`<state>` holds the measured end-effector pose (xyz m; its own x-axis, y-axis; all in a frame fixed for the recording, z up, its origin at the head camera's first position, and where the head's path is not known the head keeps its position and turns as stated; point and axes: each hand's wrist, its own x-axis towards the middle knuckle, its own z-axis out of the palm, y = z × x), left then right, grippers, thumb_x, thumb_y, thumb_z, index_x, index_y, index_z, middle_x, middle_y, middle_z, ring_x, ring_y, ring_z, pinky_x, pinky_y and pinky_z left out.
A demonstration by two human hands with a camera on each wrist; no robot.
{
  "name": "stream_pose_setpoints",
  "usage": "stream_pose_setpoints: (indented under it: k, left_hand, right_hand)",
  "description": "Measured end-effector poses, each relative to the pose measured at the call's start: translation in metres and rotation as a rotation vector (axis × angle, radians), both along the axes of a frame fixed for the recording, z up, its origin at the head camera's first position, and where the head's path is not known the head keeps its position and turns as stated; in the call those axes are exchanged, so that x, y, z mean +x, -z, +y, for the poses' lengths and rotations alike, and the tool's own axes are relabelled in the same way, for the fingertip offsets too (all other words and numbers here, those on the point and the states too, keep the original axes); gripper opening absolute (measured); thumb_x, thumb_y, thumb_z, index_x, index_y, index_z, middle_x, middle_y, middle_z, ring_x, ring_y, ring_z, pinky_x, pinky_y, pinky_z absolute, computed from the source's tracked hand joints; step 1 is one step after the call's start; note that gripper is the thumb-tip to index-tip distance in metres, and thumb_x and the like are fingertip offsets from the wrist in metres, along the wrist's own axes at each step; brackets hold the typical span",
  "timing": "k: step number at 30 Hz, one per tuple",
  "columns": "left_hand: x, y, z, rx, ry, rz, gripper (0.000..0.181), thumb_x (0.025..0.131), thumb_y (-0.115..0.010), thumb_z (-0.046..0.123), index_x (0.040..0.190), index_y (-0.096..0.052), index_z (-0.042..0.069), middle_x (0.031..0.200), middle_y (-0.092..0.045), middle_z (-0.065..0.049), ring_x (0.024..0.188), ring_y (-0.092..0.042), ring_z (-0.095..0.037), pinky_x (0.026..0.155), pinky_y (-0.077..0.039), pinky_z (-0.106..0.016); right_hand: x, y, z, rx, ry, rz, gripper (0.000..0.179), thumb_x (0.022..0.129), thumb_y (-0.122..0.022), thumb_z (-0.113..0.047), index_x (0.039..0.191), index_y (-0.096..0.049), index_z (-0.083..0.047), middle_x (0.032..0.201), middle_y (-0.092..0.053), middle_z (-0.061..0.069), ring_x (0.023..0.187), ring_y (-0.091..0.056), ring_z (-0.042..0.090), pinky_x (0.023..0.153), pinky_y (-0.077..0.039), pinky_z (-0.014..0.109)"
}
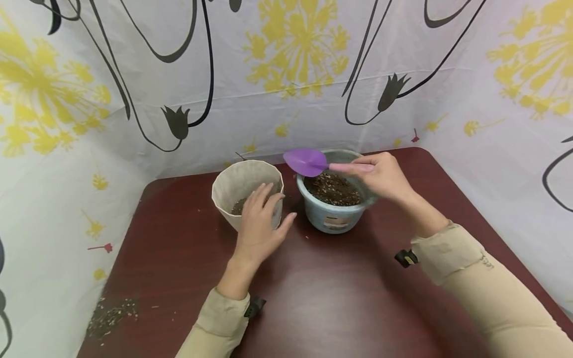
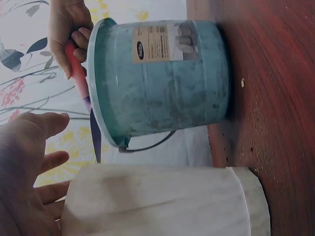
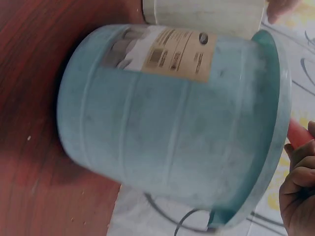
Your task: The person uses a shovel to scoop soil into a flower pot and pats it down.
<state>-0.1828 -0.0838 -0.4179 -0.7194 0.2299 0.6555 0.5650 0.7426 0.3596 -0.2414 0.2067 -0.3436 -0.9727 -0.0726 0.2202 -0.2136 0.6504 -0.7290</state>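
My right hand (image 1: 382, 176) grips the pink handle of a purple trowel (image 1: 306, 162) above a light blue bucket (image 1: 333, 219). Dark soil (image 1: 333, 190) with pale bits lies inside the bucket. The trowel's blade points left over the bucket's rim, and no soil shows on its visible face. To the left stands a cream-white pot (image 1: 224, 201) with some soil low inside. My left hand (image 1: 257, 231) is at the near right side of this pot, fingers spread and over its rim; whether they touch it I cannot tell. In the left wrist view the left hand (image 2: 29, 162) holds nothing.
Both containers stand toward the back of a dark red-brown table (image 1: 179, 278). Spilled soil (image 1: 112, 317) lies at the table's near left edge, with small crumbs elsewhere. A white patterned sheet (image 1: 286, 114) hangs behind and on both sides.
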Motion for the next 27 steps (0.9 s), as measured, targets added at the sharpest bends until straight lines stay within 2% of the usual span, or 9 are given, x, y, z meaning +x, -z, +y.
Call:
stream_pose_setpoints:
  k: [4, 7, 9, 11, 15, 17, 21, 24, 27]
  left_hand:
    - [0.000, -0.002, 0.008, -0.002, 0.043, 0.007, 0.042, 0.086, -0.081, 0.030, 0.118, -0.068, 0.006, 0.141, -0.056, -0.021, 0.139, -0.046, -0.037, 0.116, -0.033, -0.050]
    - [0.001, -0.003, 0.016, -0.016, 0.095, -0.003, 0.044, 0.087, -0.080, 0.028, 0.122, -0.067, 0.005, 0.143, -0.056, -0.020, 0.138, -0.047, -0.036, 0.117, -0.034, -0.046]
    - [0.002, -0.004, 0.022, -0.030, 0.138, -0.013, 0.046, 0.088, -0.079, 0.028, 0.125, -0.066, 0.003, 0.144, -0.055, -0.020, 0.138, -0.048, -0.036, 0.117, -0.034, -0.044]
    - [0.003, -0.004, 0.029, -0.051, 0.171, -0.030, 0.050, 0.089, -0.079, 0.028, 0.129, -0.064, 0.002, 0.145, -0.054, -0.020, 0.137, -0.048, -0.036, 0.117, -0.036, -0.043]
    - [0.003, -0.002, 0.039, -0.084, 0.206, -0.118, 0.057, 0.090, -0.077, 0.031, 0.136, -0.061, 0.003, 0.151, -0.047, -0.021, 0.140, -0.045, -0.035, 0.116, -0.037, -0.044]
    - [0.003, -0.001, 0.042, -0.103, 0.204, -0.184, 0.060, 0.091, -0.076, 0.033, 0.141, -0.058, 0.004, 0.155, -0.041, -0.021, 0.144, -0.040, -0.034, 0.116, -0.036, -0.045]
    - [0.002, 0.001, 0.048, -0.112, 0.176, -0.297, 0.066, 0.093, -0.073, 0.039, 0.148, -0.052, 0.009, 0.162, -0.027, -0.023, 0.150, -0.029, -0.035, 0.116, -0.034, -0.052]
    - [0.000, 0.001, 0.050, -0.106, 0.157, -0.320, 0.064, 0.094, -0.072, 0.040, 0.149, -0.053, 0.013, 0.163, -0.022, -0.025, 0.150, -0.027, -0.035, 0.116, -0.033, -0.052]
    - [-0.002, 0.002, 0.053, -0.127, 0.147, -0.284, 0.059, 0.093, -0.072, 0.039, 0.145, -0.057, 0.016, 0.161, -0.025, -0.028, 0.149, -0.030, -0.037, 0.117, -0.033, -0.049]
  right_hand:
    - [0.000, 0.001, 0.013, -0.018, 0.001, -0.019, 0.033, 0.081, -0.075, -0.064, 0.098, -0.083, -0.037, 0.086, -0.075, -0.005, 0.066, -0.050, 0.007, 0.053, -0.043, 0.030]
    - [0.001, 0.002, 0.022, -0.020, 0.008, -0.039, 0.036, 0.082, -0.074, -0.065, 0.103, -0.081, -0.037, 0.106, -0.076, -0.007, 0.075, -0.054, 0.009, 0.055, -0.044, 0.029]
    - [0.002, 0.004, 0.028, -0.017, 0.012, -0.055, 0.038, 0.081, -0.074, -0.064, 0.103, -0.082, -0.034, 0.101, -0.077, -0.008, 0.073, -0.051, 0.009, 0.053, -0.041, 0.029]
    - [0.004, 0.006, 0.033, -0.015, 0.015, -0.070, 0.039, 0.081, -0.075, -0.064, 0.100, -0.083, -0.032, 0.082, -0.075, -0.010, 0.063, -0.041, 0.010, 0.048, -0.034, 0.031]
    - [0.005, 0.009, 0.042, -0.005, 0.001, -0.086, 0.038, 0.081, -0.077, -0.062, 0.099, -0.084, -0.029, 0.055, -0.043, -0.011, 0.054, -0.025, 0.009, 0.043, -0.024, 0.031]
    - [0.005, 0.009, 0.045, 0.006, 0.001, -0.081, 0.036, 0.081, -0.077, -0.061, 0.098, -0.084, -0.030, 0.054, -0.031, -0.011, 0.053, -0.023, 0.008, 0.042, -0.022, 0.031]
    - [0.004, 0.007, 0.049, 0.047, -0.009, -0.091, 0.029, 0.083, -0.076, -0.059, 0.097, -0.083, -0.034, 0.053, -0.026, -0.011, 0.052, -0.020, 0.008, 0.041, -0.020, 0.029]
    - [0.003, 0.007, 0.048, 0.086, -0.047, -0.120, 0.026, 0.084, -0.076, -0.057, 0.094, -0.083, -0.035, 0.052, -0.025, -0.011, 0.051, -0.018, 0.008, 0.041, -0.019, 0.027]
    - [0.002, 0.007, 0.045, 0.150, -0.079, -0.097, 0.017, 0.089, -0.076, -0.049, 0.095, -0.083, -0.035, 0.051, -0.027, -0.009, 0.051, -0.017, 0.008, 0.042, -0.020, 0.025]
